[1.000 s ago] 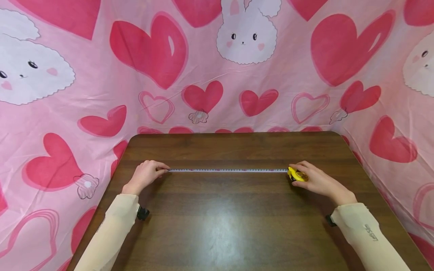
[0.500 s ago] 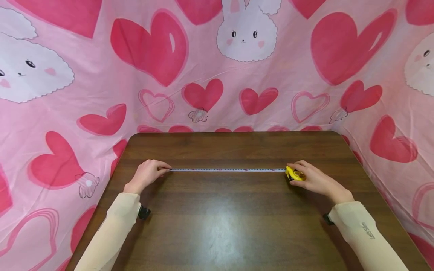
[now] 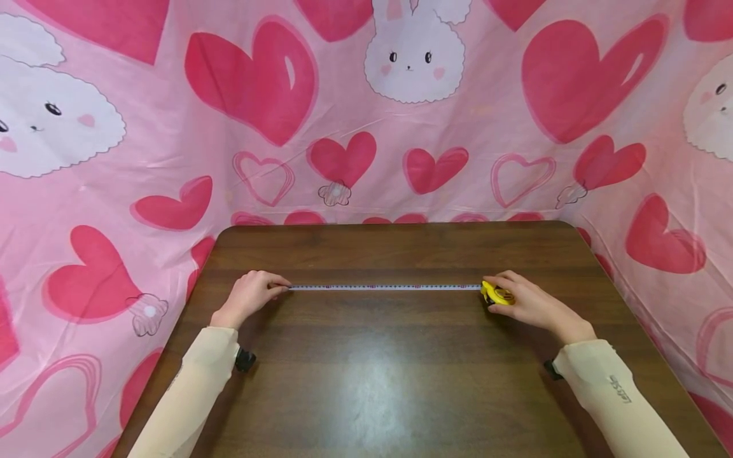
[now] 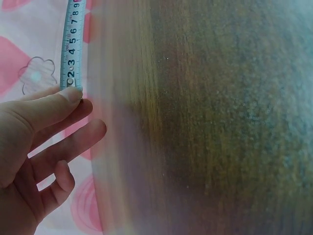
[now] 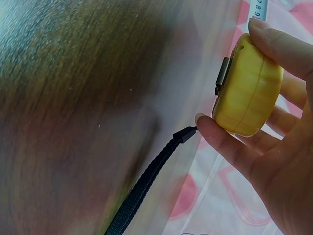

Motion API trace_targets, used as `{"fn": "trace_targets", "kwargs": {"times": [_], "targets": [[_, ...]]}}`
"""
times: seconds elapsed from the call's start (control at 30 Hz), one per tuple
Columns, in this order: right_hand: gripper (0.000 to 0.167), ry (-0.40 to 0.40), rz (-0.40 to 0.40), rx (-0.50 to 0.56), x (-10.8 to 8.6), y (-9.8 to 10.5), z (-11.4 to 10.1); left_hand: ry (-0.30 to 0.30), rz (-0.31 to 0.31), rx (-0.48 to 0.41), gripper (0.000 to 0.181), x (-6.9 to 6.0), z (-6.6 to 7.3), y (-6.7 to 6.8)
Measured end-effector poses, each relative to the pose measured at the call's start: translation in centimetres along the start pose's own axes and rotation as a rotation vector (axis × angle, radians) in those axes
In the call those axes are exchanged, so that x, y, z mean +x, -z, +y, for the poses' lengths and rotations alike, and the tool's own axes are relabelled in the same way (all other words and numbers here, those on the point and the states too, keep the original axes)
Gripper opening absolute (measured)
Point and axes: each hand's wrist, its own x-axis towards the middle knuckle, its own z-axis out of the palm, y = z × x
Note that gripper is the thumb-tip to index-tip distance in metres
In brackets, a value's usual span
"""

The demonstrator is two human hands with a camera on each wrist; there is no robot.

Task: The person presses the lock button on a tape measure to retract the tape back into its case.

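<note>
A tape measure with a yellow case (image 3: pixel 497 293) is in my right hand (image 3: pixel 535 303), gripped between thumb and fingers. Its white blade (image 3: pixel 383 287) runs straight out to the left above the table. At the blade's free end, my left hand (image 3: pixel 247 296) pinches the tip between thumb and forefinger. In the left wrist view, the low numbers on the blade (image 4: pixel 72 46) show just past the thumb, and the other fingers are loosely bent. The right wrist view shows the yellow case (image 5: pixel 249 88) with a metal clip (image 5: pixel 223 76) and a dark strap (image 5: pixel 151 178) hanging from it.
The brown wooden table (image 3: pixel 372 381) spreads below both hands. Pink cloth (image 3: pixel 395 127) with hearts and rabbits hangs behind it and along both sides. Each wrist carries a small black camera, such as the left one (image 3: pixel 245 360).
The right hand and yellow case have shifted slightly left, and the left hand slightly right, so the stretch of blade between them is a little shorter. Both grips look the same.
</note>
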Motion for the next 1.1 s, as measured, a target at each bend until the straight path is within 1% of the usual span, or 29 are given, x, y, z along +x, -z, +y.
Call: {"fn": "trace_targets", "kwargs": {"times": [0.1,0.27,0.57,0.8,1.1], "targets": [[0.067,0.004,0.003,0.002,0.1,0.0,0.0,-0.004,0.001,0.006,0.017,0.0,0.0,0.0],[0.066,0.013,0.01,0.001,0.4,0.0,-0.3,-0.017,0.003,0.006,0.017,0.4,0.0,0.1],[0.066,-0.021,-0.008,0.001,0.7,0.2,-0.7,-0.039,0.003,0.013,0.016,1.1,-0.1,0.1],[0.067,-0.017,-0.01,0.021,0.9,0.1,-0.8,-0.062,0.015,0.04,0.015,1.3,-0.2,0.0],[0.067,-0.049,-0.034,0.049,1.1,0.0,-1.2,-0.032,0.001,0.013,0.015,1.3,0.2,0.0]]}}
